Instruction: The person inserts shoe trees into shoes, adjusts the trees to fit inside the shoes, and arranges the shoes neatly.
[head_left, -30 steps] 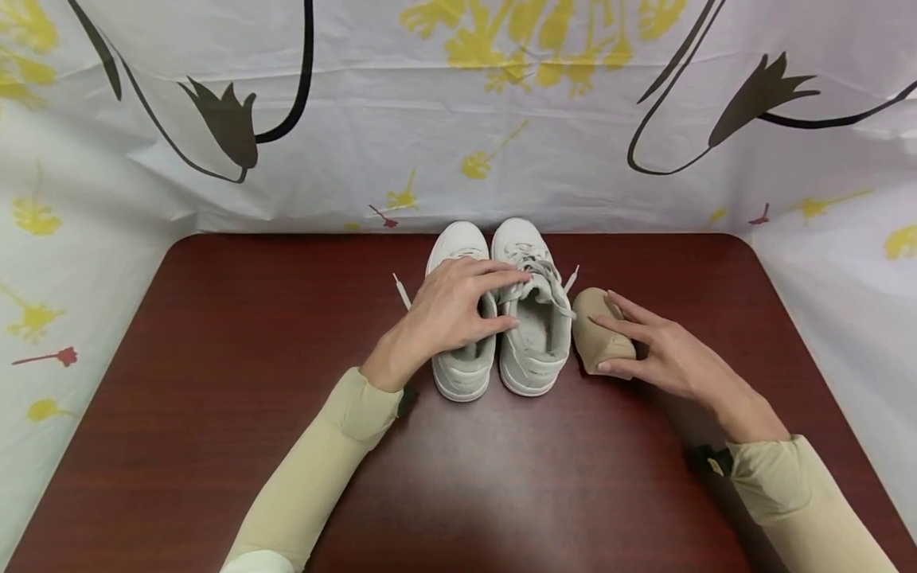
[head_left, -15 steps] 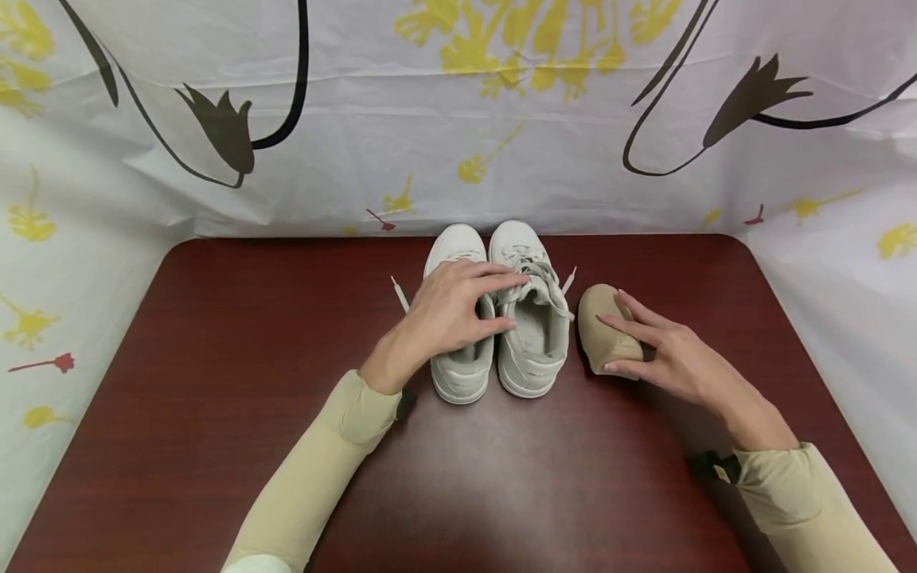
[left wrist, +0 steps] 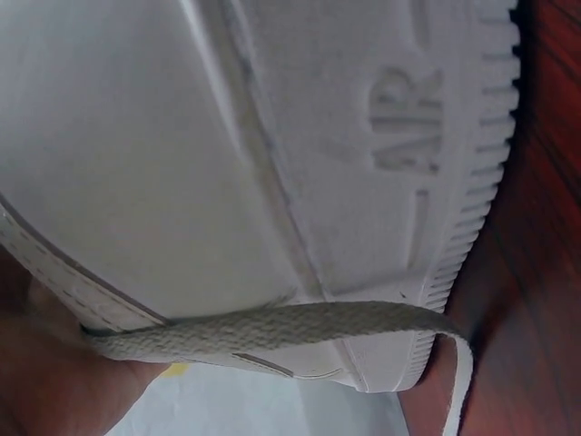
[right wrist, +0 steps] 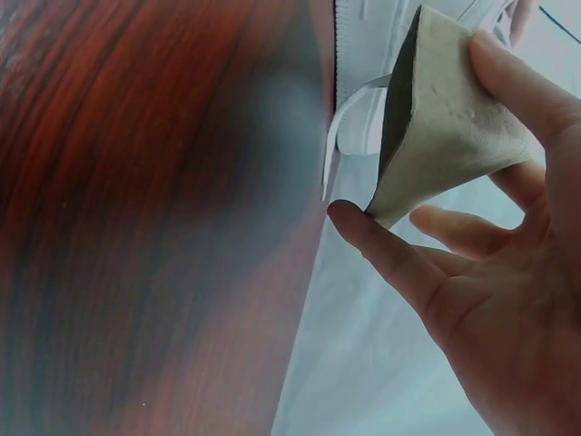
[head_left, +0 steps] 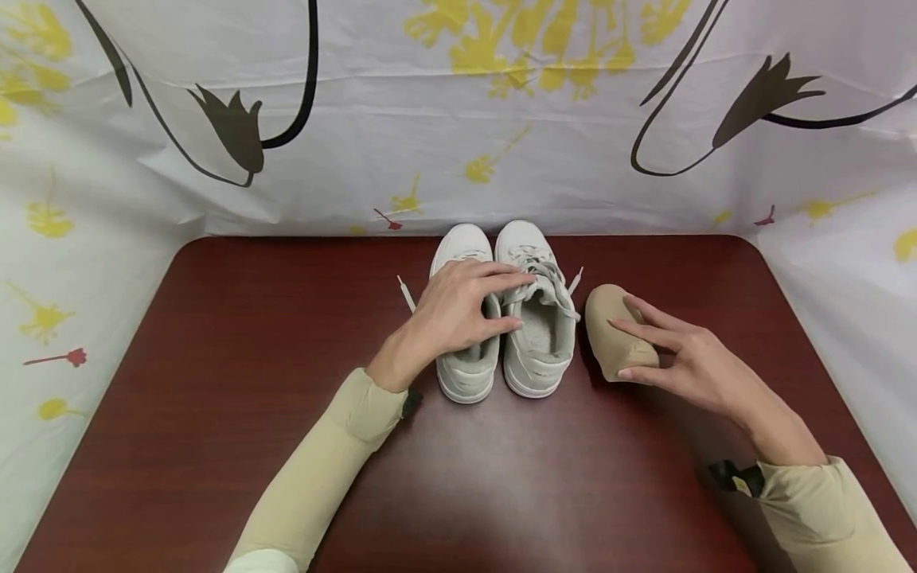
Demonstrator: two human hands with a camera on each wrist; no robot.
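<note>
While the right hand (head_left: 705, 362) is pinching the beige hollow piece (head_left: 606, 325) between its fingers, the left hand (head_left: 458, 306) is resting, fingers loosely spread over the pale shoes (head_left: 536, 372). If fingertips are pressing unevenly, the piece could be slipping out.

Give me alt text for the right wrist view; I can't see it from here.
The person's right hand holds a beige piece, its shadowed end facing picture left. Part of a white shoe and its lace show behind at the top; a dark red table fills the left side, with pale cloth beyond.
</note>
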